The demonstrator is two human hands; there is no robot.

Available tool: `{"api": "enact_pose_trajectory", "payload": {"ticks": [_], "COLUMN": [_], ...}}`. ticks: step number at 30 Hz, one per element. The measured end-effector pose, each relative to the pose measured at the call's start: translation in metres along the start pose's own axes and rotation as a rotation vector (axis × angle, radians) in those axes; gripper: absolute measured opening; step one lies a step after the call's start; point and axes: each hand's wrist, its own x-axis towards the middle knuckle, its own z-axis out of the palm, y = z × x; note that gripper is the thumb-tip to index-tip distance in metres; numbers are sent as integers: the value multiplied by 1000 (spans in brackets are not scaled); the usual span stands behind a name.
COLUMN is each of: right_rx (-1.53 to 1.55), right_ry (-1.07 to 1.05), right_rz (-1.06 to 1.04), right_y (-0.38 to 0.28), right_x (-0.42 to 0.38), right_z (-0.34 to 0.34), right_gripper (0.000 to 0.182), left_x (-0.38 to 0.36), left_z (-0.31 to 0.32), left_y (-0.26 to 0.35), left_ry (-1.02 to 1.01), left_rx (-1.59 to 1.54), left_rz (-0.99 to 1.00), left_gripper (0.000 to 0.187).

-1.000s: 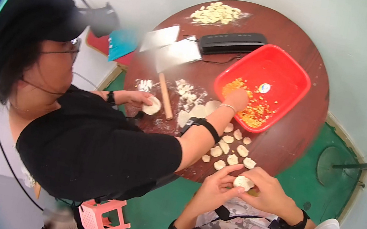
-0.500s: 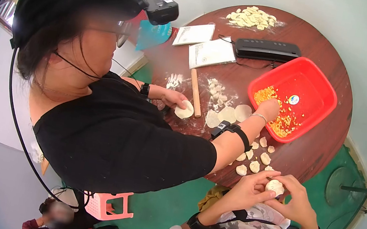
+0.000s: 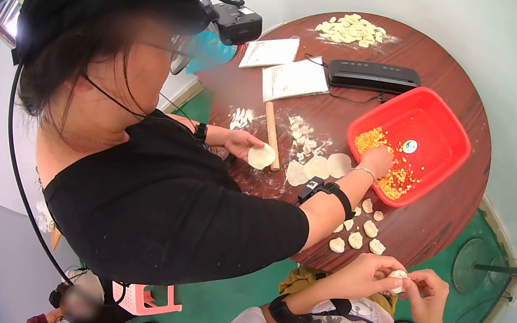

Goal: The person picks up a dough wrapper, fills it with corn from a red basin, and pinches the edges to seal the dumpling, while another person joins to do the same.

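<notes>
Both of my hands meet at a small white dumpling (image 3: 398, 275) held up in front of my shirt, beyond the table's near edge. Its left side is gripped by my left hand (image 3: 371, 277), fingers bent round it. The fingertips of my right hand (image 3: 426, 295) pinch the dumpling's edge from the other side. Finished-looking dumplings (image 3: 370, 229) lie in a loose group on the table just above my hands. Some of the group are hidden behind a co-worker's forearm.
At my left a co-worker's hand (image 3: 376, 160) reaches into the red basin (image 3: 444, 149) of yellow filling; their other hand holds a round wrapper (image 3: 261, 156). Nearby are a rolling pin (image 3: 272, 136), flat wrappers (image 3: 317, 168), dough pieces and a black appliance (image 3: 374, 77).
My hands have shifted slightly right and down, and my right fingers have closed to a pinch on the dumpling. The co-worker's hand stays in the basin.
</notes>
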Motion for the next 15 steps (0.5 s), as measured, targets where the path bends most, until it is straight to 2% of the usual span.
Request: {"api": "enact_pose_trajectory", "payload": {"ticks": [3, 8, 11, 15], "right_rx": [39, -210, -113, -40], "right_ry": [40, 107, 95, 51], "right_rz": [13, -158, -42, -20], "right_y": [3, -5, 0, 7], "right_x": [-5, -5, -6, -6], "right_z": [-2, -9, -18, -24], "right_gripper": [6, 9, 10, 9], "left_x": [5, 11, 15, 20], "left_z": [3, 11, 16, 18], "left_y": [0, 4, 6, 0], "left_ry": [-27, -23, 31, 27], "left_rx": [52, 9, 23, 37], "left_rz": [23, 8, 0, 9], "left_gripper": [23, 23, 26, 28]}}
